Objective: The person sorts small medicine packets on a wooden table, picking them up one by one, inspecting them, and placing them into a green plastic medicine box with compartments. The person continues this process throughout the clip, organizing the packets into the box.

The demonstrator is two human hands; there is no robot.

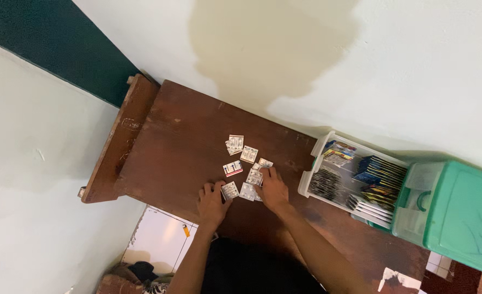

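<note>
While the small packets (246, 166) lie scattered flat on the brown table (170, 141), most sit just ahead of both hands, fanning away toward the wall. Left hand (212, 200) rests fingers-down on the nearest packet (230, 190), grip flat and spread, not pinching. Right hand (272, 189) presses on the packets just beside it, fingers spread, nothing lifted. Farthest packets lie straight beyond the left grip. Off the right grip's outer side sits a clear tray (313, 169) of sachets, then a green plastic box (461, 215).
</note>
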